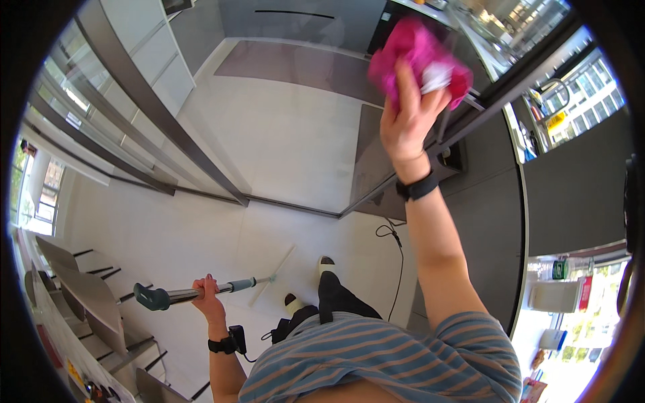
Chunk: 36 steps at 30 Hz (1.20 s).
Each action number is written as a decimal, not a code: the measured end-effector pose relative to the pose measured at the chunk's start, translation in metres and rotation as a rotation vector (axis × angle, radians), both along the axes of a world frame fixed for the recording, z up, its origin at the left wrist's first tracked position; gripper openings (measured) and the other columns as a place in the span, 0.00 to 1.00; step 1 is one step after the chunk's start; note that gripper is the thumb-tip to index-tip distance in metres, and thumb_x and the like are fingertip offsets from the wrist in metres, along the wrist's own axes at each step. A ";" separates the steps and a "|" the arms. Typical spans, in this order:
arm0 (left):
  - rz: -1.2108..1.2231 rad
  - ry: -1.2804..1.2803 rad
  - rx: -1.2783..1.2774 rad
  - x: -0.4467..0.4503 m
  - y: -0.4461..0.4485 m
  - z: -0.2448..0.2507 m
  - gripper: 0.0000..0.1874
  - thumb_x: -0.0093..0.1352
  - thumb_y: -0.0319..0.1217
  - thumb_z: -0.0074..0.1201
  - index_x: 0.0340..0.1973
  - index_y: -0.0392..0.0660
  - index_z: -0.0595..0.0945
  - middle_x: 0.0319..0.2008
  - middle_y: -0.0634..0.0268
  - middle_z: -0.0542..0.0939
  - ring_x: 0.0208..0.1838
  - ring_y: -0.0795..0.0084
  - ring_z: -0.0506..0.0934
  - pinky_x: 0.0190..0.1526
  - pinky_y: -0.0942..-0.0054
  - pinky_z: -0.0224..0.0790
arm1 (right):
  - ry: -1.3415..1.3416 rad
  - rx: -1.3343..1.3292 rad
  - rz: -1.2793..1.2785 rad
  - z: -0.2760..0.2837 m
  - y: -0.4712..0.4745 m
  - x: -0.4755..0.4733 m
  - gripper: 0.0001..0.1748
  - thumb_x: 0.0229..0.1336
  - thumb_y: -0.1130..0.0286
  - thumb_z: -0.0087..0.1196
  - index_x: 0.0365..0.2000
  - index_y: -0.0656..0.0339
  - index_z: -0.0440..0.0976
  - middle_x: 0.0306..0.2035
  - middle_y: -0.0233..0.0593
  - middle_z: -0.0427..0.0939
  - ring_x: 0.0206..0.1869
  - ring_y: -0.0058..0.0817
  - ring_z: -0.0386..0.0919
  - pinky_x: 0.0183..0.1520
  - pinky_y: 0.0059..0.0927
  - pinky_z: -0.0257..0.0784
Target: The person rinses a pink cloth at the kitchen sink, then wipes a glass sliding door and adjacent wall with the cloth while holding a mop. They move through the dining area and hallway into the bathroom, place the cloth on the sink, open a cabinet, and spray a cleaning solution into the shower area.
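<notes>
My left hand point(207, 298) grips the metal pole of a long-handled floor tool point(181, 295), with a dark green end grip and a thin, pale bar-shaped head on the floor. Whether it is a mop or a squeegee, I cannot tell. Raised far out ahead, my right hand point(410, 118) holds a bunched pink cloth point(413, 50), with a white patch showing near the fingers. Both cloth and fingers are slightly blurred. The cloth is in front of a framed glass panel point(302, 126); whether it touches the glass is unclear.
Dark door frames point(161, 106) stand at left, above a floor track point(292, 205). A black cable point(401, 267) trails across the floor by my feet. Chairs point(85, 297) and a table point(60, 342) are at left. Grey cabinets point(478, 216) line the right, near a shelf with containers point(554, 297).
</notes>
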State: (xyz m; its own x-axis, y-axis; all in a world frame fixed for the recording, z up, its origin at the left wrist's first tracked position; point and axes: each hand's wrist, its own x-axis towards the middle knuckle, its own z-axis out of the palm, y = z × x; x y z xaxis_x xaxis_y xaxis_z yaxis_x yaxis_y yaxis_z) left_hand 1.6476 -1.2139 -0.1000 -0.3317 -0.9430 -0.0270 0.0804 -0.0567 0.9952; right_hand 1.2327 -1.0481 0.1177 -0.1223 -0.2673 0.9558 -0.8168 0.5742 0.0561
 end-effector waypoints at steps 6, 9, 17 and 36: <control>0.052 -0.046 0.005 0.012 0.008 -0.002 0.13 0.68 0.20 0.45 0.22 0.46 0.62 0.18 0.71 0.64 0.24 0.80 0.63 0.34 0.76 0.60 | -0.109 0.562 0.138 -0.212 0.019 -0.016 0.16 0.38 0.72 0.54 0.34 0.48 0.78 0.39 0.39 0.71 0.40 0.39 0.68 0.38 0.39 0.66; 0.020 0.008 -0.059 0.024 0.012 -0.003 0.14 0.69 0.21 0.42 0.22 0.47 0.60 0.17 0.71 0.62 0.23 0.79 0.61 0.29 0.77 0.53 | -0.221 1.008 0.181 -0.322 0.034 -0.026 0.12 0.42 0.69 0.52 0.32 0.51 0.78 0.40 0.31 0.72 0.44 0.32 0.69 0.43 0.36 0.66; 0.120 0.048 -0.106 0.056 0.018 -0.011 0.14 0.67 0.21 0.40 0.21 0.49 0.59 0.13 0.72 0.58 0.18 0.80 0.55 0.35 0.70 0.56 | -0.189 0.990 0.210 -0.342 0.029 -0.022 0.12 0.47 0.70 0.51 0.35 0.52 0.77 0.41 0.28 0.70 0.48 0.25 0.68 0.49 0.34 0.65; 0.233 0.054 -0.185 0.067 0.015 -0.020 0.14 0.66 0.22 0.40 0.19 0.50 0.58 0.11 0.73 0.57 0.16 0.81 0.54 0.30 0.72 0.52 | -0.218 1.212 0.207 -0.379 -0.052 -0.006 0.15 0.48 0.69 0.50 0.40 0.51 0.75 0.40 0.29 0.72 0.43 0.27 0.71 0.49 0.35 0.65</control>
State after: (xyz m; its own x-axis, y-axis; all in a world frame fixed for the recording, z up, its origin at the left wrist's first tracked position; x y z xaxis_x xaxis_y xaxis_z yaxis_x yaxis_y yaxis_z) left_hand 1.7144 -1.1988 -0.1197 -0.1023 -0.9811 0.1645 0.1231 0.1516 0.9807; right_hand 1.2267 -1.0997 -0.2618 -0.0976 -0.9942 0.0456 -0.9443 0.1070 0.3113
